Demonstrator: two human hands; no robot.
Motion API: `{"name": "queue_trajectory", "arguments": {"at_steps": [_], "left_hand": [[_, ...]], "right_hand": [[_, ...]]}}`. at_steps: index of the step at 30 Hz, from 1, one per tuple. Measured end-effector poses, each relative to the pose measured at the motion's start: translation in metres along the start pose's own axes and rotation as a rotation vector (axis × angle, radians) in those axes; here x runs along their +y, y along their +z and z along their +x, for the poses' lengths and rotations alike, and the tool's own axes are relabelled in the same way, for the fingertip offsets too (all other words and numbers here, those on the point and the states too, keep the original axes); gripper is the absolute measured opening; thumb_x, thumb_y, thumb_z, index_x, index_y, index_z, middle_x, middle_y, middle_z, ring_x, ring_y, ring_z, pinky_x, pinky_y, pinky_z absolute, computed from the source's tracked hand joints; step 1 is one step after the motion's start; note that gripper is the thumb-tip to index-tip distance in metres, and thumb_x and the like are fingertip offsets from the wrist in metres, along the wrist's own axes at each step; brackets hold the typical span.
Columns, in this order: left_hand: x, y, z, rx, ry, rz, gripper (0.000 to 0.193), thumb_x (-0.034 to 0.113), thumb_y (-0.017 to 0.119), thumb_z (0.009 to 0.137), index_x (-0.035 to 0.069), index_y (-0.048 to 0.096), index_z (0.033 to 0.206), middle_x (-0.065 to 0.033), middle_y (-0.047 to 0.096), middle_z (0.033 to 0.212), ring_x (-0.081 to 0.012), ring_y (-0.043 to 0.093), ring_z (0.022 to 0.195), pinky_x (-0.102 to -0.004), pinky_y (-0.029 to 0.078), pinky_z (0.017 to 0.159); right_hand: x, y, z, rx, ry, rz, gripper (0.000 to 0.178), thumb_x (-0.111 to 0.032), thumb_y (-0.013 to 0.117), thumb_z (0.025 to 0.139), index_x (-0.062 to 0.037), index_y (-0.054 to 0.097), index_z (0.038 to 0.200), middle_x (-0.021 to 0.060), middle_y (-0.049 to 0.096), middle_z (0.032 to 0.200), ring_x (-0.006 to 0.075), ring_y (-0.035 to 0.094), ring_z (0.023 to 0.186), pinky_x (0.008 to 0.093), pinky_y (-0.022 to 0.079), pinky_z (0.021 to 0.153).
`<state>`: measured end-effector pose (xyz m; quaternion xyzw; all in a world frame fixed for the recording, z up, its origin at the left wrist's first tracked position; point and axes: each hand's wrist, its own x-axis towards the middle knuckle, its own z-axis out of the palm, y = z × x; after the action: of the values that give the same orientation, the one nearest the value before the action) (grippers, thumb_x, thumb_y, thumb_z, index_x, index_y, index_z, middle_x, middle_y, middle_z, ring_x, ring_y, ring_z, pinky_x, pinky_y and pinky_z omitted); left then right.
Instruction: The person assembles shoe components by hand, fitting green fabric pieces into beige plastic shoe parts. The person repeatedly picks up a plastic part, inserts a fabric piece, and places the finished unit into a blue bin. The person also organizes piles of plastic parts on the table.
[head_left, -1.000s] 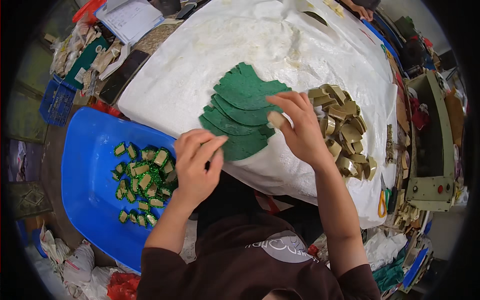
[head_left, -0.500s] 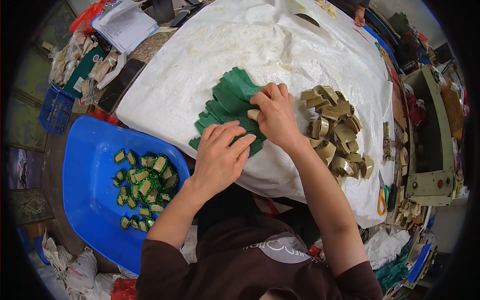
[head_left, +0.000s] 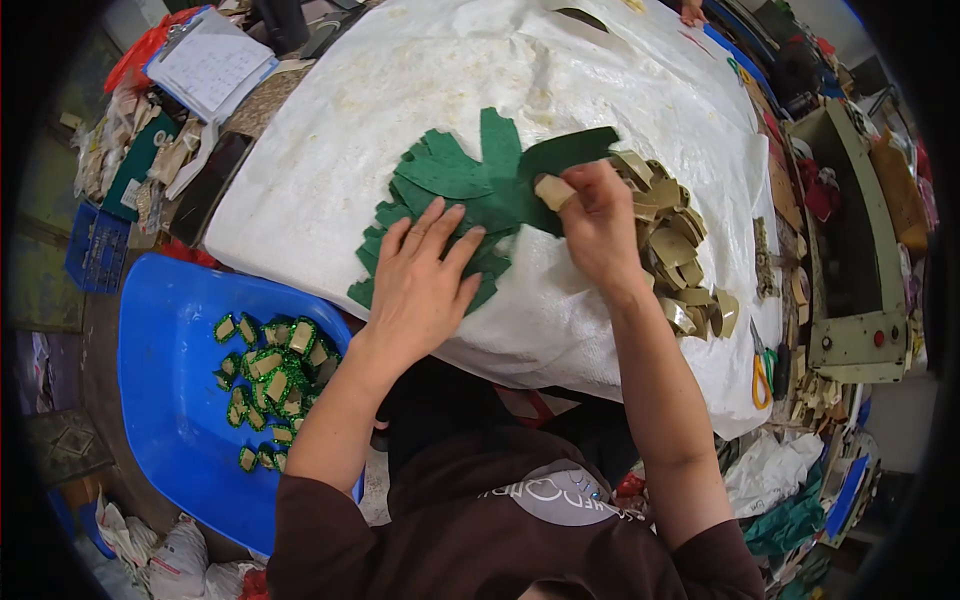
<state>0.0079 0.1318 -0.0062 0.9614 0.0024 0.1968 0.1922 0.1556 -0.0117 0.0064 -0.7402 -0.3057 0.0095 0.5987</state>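
A loose, overlapping pile of green cut pieces (head_left: 445, 165), cloth-like and with jagged edges, lies on the white-covered table. My left hand (head_left: 425, 265) rests flat on its near part, fingers spread. At the pile's right side, my right hand (head_left: 600, 225) pinches one green strip (head_left: 568, 152), which stands out toward the upper right. A small beige piece (head_left: 553, 192) shows at the tip of my right thumb; whether it is worn or held I cannot tell. Just beyond that hand sits a heap of glossy beige curved pieces (head_left: 675, 240), partly hidden by it.
A blue tub (head_left: 165, 400) at the lower left holds several small green-trimmed beige items (head_left: 270, 365). Orange-handled scissors (head_left: 762, 385) lie at the table's right edge. A clipboard (head_left: 210, 65) is at the far left, and a metal box (head_left: 850, 250) stands at the right.
My right hand has moved right, drawing a green strip out from the pile. My left hand has flattened and spread on the pieces. The whole view has shifted slightly.
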Motion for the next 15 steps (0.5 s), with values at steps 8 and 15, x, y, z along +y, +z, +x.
{"name": "queue_trajectory", "arguments": {"at_steps": [8,15], "left_hand": [[0.001,-0.008,-0.005,0.164,0.047,-0.123,0.044,0.005,0.067,0.07,0.004,0.058,0.113,-0.0146,0.053,0.12,-0.033,0.048,0.117,-0.0427,0.034,0.096],[0.016,0.008,0.003,0.296,-0.121,-0.236,0.031,0.001,0.064,0.074,-0.001,0.058,0.104,-0.0163,0.057,0.105,-0.0363,0.054,0.097,-0.0397,0.042,0.086]], "right_hand": [[-0.013,0.008,0.0,-0.143,0.028,0.112,0.008,0.004,0.056,0.085,0.0018,0.053,0.092,0.0056,0.062,0.085,0.0093,0.058,0.074,0.0237,0.047,0.066],[-0.025,0.021,0.001,-0.205,0.044,0.144,0.007,0.002,0.058,0.084,0.0,0.051,0.086,0.0024,0.052,0.074,0.0081,0.047,0.068,0.0242,0.041,0.058]]}}
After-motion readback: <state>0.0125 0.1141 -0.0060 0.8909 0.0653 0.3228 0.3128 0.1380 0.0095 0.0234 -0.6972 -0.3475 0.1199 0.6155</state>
